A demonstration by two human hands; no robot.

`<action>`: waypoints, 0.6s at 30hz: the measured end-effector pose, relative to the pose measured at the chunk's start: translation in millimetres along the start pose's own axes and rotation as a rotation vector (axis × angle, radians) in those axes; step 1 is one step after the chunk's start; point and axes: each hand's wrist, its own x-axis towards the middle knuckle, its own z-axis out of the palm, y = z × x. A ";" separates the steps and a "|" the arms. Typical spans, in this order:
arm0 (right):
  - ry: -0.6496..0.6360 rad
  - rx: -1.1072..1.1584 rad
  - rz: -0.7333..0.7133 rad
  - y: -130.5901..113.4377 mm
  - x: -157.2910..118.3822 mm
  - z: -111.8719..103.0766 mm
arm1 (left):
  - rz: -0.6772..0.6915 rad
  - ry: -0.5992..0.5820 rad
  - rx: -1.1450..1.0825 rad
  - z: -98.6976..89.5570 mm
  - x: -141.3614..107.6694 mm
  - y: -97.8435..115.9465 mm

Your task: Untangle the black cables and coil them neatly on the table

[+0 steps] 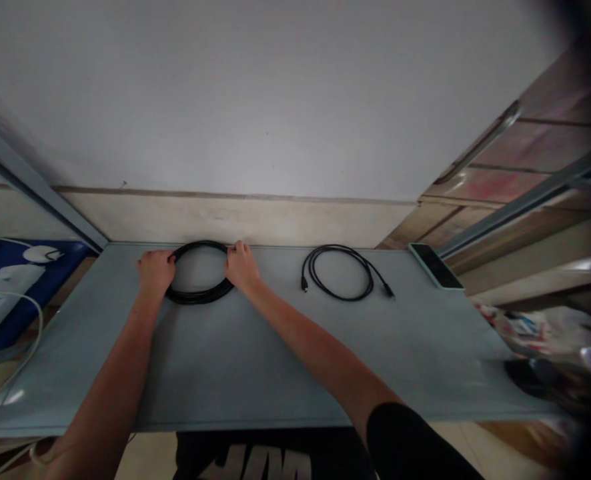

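Note:
A coil of thick black cable (200, 298) lies on a pale grey-blue desk mat (255, 360), near the mat's far edge. My left hand (155, 272) grips the coil's left side, and my right hand (241, 265) grips its upper right side. Parts of the coil are hidden under my fingers. To the right, a thinner looped black cable (348, 297) with a small connector at each end lies apart from my hands. Beyond it, a dark phone in a pale green case (435, 267) rests at the mat's far right corner.
A white wall (225, 100) rises behind the mat. A white cord (34, 310) and blue-and-white packaging (40, 257) lie beyond the mat's left edge. A dark round object (528, 377) sits near the right front corner. Wooden furniture (525, 193) stands at right.

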 end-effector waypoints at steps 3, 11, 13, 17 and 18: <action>0.044 -0.003 0.016 1.0 1.3 4.9 | 0.022 0.027 0.001 3.9 5.5 0.1; 0.150 0.109 -0.022 23.4 -10.9 -9.8 | 0.121 0.046 -0.048 5.9 5.1 4.9; 0.186 0.138 -0.039 59.2 -25.9 -28.3 | 0.155 0.150 -0.129 -4.3 -2.8 17.1; 0.087 0.004 0.104 160.2 -62.0 -66.5 | 0.296 0.115 -0.456 -27.2 -29.7 75.2; 0.044 -0.040 0.109 182.5 -69.7 -73.0 | 0.352 0.015 -0.556 -28.7 -39.0 96.1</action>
